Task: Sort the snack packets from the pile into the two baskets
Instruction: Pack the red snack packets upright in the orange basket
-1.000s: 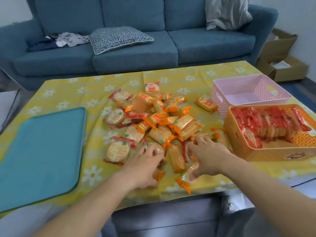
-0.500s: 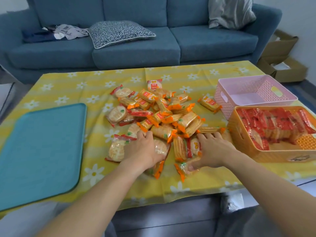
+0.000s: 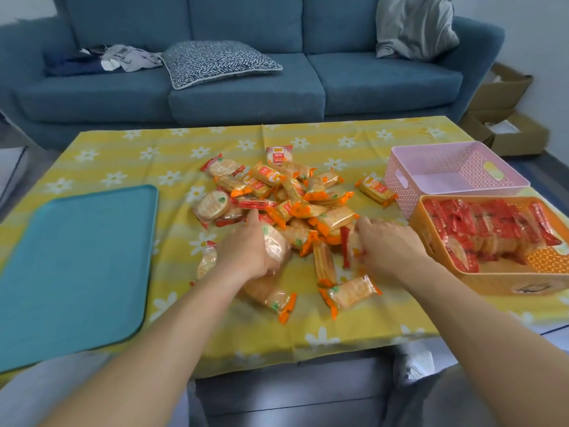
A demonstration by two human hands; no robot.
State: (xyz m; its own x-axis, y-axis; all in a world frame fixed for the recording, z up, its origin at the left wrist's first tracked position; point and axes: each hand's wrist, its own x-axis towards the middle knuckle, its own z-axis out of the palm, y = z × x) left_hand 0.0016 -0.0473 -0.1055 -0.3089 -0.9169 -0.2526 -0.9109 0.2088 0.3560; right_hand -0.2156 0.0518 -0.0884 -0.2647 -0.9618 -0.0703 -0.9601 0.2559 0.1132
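Left hand (image 3: 249, 251) is in, grip curled round a round cracker packet in clear wrap (image 3: 276, 245) at the near edge of the pile of orange- and red-ended snack packets (image 3: 295, 204). Right hand (image 3: 389, 246) buries its fingers in the pile's right side; whether that grip has clamped on anything, I cannot tell. The pile sits mid-tabletop on the yellow daisy-print cloth (image 3: 308, 334). Just right of it stands the orange plastic basket (image 3: 492, 280) holding red-wrapped packets (image 3: 480, 220), with the pink perforated plastic basket (image 3: 397, 177) just behind. Far left lies a teal rectangular tray (image 3: 77, 266).
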